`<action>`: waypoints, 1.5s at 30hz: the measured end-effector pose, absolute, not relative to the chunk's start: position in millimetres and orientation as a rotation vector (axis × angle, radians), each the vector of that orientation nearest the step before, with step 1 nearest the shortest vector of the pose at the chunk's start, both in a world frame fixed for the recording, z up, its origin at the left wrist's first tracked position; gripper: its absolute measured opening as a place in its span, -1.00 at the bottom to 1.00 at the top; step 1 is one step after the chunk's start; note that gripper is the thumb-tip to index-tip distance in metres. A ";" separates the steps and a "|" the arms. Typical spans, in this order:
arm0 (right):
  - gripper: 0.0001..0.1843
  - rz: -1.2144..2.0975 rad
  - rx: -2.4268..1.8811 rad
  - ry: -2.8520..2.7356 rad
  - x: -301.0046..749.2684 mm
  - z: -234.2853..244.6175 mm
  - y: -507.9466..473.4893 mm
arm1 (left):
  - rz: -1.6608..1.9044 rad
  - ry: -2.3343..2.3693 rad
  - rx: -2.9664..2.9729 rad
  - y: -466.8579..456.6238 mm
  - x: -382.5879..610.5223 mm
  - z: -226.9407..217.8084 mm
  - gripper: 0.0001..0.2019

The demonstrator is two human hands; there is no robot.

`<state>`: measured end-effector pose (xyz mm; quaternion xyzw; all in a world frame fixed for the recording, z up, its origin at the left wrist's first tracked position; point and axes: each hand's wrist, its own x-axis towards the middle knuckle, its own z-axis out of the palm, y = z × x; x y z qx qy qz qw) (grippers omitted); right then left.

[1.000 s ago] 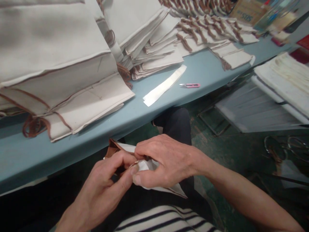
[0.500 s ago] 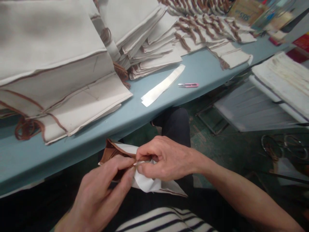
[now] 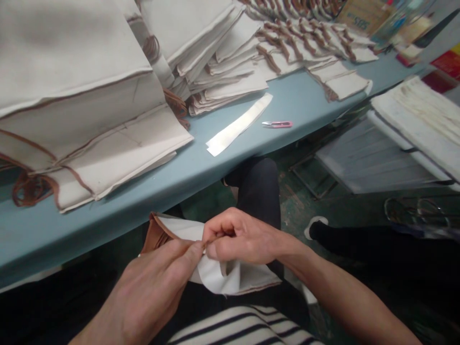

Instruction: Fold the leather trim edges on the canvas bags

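Over my lap I hold a white fabric piece with brown trim [image 3: 223, 279], bunched up, its brown inner side showing at the left. My left hand [image 3: 154, 280] pinches its brown edge between thumb and fingers. Right beside those fingertips, my right hand [image 3: 240, 239] is closed on the same edge with a pinch. The two sets of fingertips nearly touch, and the exact spot between them is hidden. A loose fold of the white cloth hangs beneath my right hand.
On the blue-covered table [image 3: 172, 175] lie pink-handled thread snips [image 3: 276, 124], white strips [image 3: 239, 125] and stacked cream fabric bags [image 3: 143, 129] with brown cords. Folded white cloth [image 3: 413, 115] rests on a stand at right. Another person's dark-clothed leg [image 3: 345, 242] is at right.
My left thumb has slid up against the fingers of my right hand at the edge. Another person's leg and light shoe have come into view at right. The view has shifted slightly.
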<state>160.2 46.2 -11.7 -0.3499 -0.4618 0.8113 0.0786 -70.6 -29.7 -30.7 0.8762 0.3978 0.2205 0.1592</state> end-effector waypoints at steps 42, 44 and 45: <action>-0.84 1.071 -0.938 -2.242 173.4 -10.1 25.0 | 0.721 1.035 2.177 -0.7 -43.8 -18.0 -0.59; -0.84 1.005 -0.921 -2.286 174.1 -9.2 25.4 | 0.700 1.052 2.127 -2.9 -41.0 -17.9 -0.58; -0.84 0.986 -0.913 -2.300 174.5 -8.9 25.6 | 0.686 1.058 2.095 -4.2 -40.3 -18.2 -0.58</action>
